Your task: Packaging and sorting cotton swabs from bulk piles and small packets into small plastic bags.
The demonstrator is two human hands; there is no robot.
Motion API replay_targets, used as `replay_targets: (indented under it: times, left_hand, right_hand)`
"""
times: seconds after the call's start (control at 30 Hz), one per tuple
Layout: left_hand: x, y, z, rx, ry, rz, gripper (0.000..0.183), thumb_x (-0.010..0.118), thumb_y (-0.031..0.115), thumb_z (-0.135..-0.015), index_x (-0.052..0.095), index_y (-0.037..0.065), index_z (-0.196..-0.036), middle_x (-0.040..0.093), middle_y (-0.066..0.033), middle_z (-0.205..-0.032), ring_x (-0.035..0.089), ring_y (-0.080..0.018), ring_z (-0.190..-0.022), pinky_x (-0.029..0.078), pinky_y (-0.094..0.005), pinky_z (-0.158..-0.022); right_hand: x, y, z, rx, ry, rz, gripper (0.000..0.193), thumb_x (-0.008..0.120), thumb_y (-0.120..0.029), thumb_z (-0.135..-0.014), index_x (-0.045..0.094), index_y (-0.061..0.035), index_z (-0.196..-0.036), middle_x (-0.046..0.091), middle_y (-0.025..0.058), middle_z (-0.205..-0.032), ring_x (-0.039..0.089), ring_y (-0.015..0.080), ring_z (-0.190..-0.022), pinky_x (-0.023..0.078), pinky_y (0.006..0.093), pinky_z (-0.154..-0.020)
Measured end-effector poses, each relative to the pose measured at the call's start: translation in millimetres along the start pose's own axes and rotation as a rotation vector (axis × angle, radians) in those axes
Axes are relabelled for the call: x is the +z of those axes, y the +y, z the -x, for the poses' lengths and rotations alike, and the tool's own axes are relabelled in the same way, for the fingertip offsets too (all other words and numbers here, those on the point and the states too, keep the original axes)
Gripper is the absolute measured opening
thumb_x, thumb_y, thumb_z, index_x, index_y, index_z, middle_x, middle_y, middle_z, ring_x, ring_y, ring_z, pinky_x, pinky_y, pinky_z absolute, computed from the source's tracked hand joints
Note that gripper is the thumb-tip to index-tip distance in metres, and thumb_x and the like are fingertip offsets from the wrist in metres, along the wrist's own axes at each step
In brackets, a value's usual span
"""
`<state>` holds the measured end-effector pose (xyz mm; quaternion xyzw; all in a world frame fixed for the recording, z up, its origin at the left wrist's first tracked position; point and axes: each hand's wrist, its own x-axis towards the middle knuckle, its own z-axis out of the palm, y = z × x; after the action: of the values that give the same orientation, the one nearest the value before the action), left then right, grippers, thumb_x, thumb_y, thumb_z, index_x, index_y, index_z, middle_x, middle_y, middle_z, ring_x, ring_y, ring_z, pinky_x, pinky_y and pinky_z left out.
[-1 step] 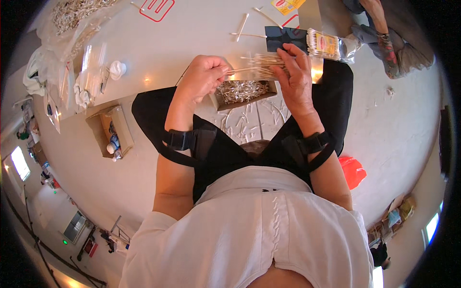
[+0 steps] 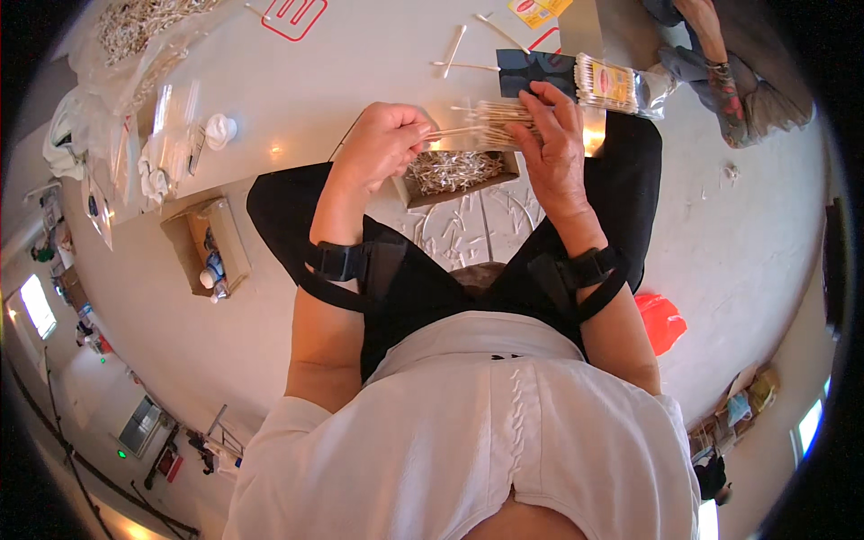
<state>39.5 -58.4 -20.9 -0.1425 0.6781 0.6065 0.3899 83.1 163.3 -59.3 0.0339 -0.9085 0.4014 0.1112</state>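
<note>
My left hand (image 2: 382,148) is closed in a pinch on the ends of a few cotton swabs that point to the right. Opposite it, my right hand (image 2: 556,153) has its fingers closed around a loose bundle of cotton swabs (image 2: 497,124), slightly smeared by motion. Both hands are over the table's near edge. Below them is an open cardboard box (image 2: 419,199) heaped with swabs. A dark patterned card (image 2: 515,74) lies just beyond my right fingertips, beside a clear pack of swabs (image 2: 605,84) with a yellow label.
Loose swabs (image 2: 456,52) lie on the white table (image 2: 360,63). Clear plastic bags (image 2: 175,121) and a bag full of swabs (image 2: 144,31) are at left. A cardboard box (image 2: 184,243) with bottles stands on the floor, a red bag (image 2: 661,322) at right. Another person's arm (image 2: 705,34) shows at upper right.
</note>
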Motion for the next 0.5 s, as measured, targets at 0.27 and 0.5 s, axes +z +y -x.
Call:
replay_targets:
  times: [0.27, 0.5]
  left_hand:
    - [37, -5, -15, 0.156, 0.098, -0.359, 0.014, 0.053, 0.010, -0.088, 0.060, 0.000, -0.080, 0.054, -0.0024, -0.062, 0.045, -0.0053, -0.048, 0.032, -0.0201, -0.038]
    - [41, -6, 2, 0.199, 0.210, -0.232, 0.013, 0.053, 0.007, -0.088, 0.059, -0.005, -0.090, 0.059, -0.0066, -0.068, 0.052, -0.0088, -0.051, 0.041, -0.0230, -0.040]
  right_hand:
    - [-2, -1, -2, -0.021, -0.001, 0.029, 0.035, 0.068, -0.004, -0.071, 0.060, 0.0016, -0.104, 0.053, 0.0126, -0.114, 0.049, 0.0322, -0.104, 0.042, 0.0393, -0.090]
    - [-31, -15, 2, -0.007, -0.114, 0.062, 0.065, 0.067, 0.003, -0.067, 0.042, -0.0009, -0.127, 0.043, 0.0194, -0.123, 0.046, 0.0372, -0.110, 0.040, 0.0414, -0.094]
